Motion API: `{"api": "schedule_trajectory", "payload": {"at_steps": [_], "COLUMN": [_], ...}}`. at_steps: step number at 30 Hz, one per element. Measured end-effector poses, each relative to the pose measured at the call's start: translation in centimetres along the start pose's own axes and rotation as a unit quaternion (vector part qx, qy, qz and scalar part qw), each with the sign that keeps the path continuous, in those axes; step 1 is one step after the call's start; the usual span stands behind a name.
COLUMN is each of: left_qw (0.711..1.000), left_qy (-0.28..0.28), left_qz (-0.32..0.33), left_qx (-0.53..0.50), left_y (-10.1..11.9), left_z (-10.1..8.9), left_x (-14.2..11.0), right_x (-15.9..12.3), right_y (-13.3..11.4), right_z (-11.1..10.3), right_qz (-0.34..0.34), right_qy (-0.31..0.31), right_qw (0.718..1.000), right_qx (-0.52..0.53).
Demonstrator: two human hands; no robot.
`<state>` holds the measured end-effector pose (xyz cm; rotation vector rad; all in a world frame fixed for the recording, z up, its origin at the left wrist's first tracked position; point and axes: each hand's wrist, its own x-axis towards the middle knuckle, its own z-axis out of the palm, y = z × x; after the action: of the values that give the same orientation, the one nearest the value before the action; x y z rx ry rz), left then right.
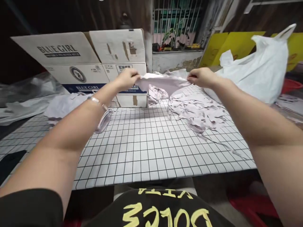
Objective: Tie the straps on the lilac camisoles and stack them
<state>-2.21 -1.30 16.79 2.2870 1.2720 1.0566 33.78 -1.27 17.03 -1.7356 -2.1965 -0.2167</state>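
Both hands are pinched shut on one pale pink cloth piece (163, 83): the left hand (129, 78) has its left end, the right hand (201, 77) its right end, and it's up in the air over the far side of the gridded table (146, 145). The top edge runs fairly straight between the fists while the lower part hangs down in the middle. For holding it like this, I'd go for a light, even pull, just enough to take the slack out of that edge, cos it looks thin and soft and would probably stretch or skew if one side tugs harder. Grip right at the ends, hands level, so any twist or fold shows up. Also watch the loose pile of pink cloth (201, 112) just beneath on the right; its ruffled bits could snag the hanging part, so a bit more lift wouldn't hurt. Same goes for the thin strip (227, 147) trailing toward the near right. The folded stack (67, 105) sits over on the left by the white carton (59, 75), so I'd mind the left forearm there, it could easily nudge it.
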Motion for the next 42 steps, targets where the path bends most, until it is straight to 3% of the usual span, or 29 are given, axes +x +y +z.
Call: {"api": "schedule_trajectory", "payload": {"at_steps": [3, 6, 8, 11, 13, 15, 17, 20, 22, 24, 26, 31, 35, 39, 40, 42], "left_qw": [0.999, 0.991, 0.984, 0.977, 0.969, 0.970, 0.977, 0.972, 0.944, 0.894, 0.845, 0.761, 0.734, 0.741, 0.755, 0.815], "left_qy": [-0.031, -0.125, -0.169, -0.205, -0.231, -0.222, -0.169, -0.087, -0.060, -0.050, -0.058, -0.068, 0.004, 0.065, 0.070, 0.047], "left_qz": [0.018, 0.036, 0.023, -0.006, -0.031, -0.072, -0.125, -0.219, -0.313, -0.389, -0.426, -0.444, -0.440, -0.415, -0.391, -0.289], "left_qx": [0.003, -0.025, -0.045, -0.062, -0.079, -0.071, -0.026, 0.009, -0.084, -0.217, -0.319, -0.467, -0.517, -0.524, -0.521, -0.501], "left_y": [-2.1, -3.5, -3.5, -2.3, -1.4, -1.2, -1.8, -3.8, -5.1, -6.1, -6.8, -8.5, -10.2, -9.8, -9.2, -7.2], "left_z": [3.3, 7.8, 10.2, 11.1, 10.3, 9.6, 9.9, 12.6, 15.0, 16.8, 17.6, 16.5, 14.8, 13.4, 13.1, 12.8], "left_x": [-7.4, -17.7, -24.3, -31.2, -32.6, -31.4, -28.3, -22.3, -19.0, -16.7, -15.2, -11.7, -7.8, -5.8, -6.0, -7.2], "right_x": [-5.3, -14.5, -21.2, -29.1, -31.9, -32.6, -32.0, -30.8, -30.5, -30.7, -31.1, -31.6, -31.6, -30.5, -29.7, -27.4], "right_y": [-0.5, -1.6, -2.4, -3.6, -4.6, -6.1, -8.3, -11.7, -13.1, -13.5, -13.2, -12.5, -12.6, -12.4, -12.3, -12.0], "right_z": [4.3, 9.2, 11.3, 11.8, 10.8, 10.0, 10.2, 12.5, 14.6, 16.1, 16.7, 16.2, 15.9, 14.6, 14.1, 13.1], "right_qz": [-0.038, -0.072, -0.065, -0.025, -0.009, -0.012, -0.042, -0.129, -0.174, -0.190, -0.197, -0.197, -0.186, -0.133, -0.102, -0.007], "right_qy": [-0.024, -0.092, -0.148, -0.212, -0.232, -0.216, -0.189, -0.196, -0.210, -0.208, -0.202, -0.220, -0.250, -0.301, -0.312, -0.305], "right_qw": [0.998, 0.986, 0.972, 0.956, 0.952, 0.958, 0.966, 0.962, 0.955, 0.954, 0.954, 0.950, 0.940, 0.915, 0.903, 0.870], "right_qx": [0.041, 0.118, 0.170, 0.202, 0.200, 0.186, 0.169, 0.143, 0.121, 0.105, 0.100, 0.106, 0.138, 0.235, 0.277, 0.386]}}
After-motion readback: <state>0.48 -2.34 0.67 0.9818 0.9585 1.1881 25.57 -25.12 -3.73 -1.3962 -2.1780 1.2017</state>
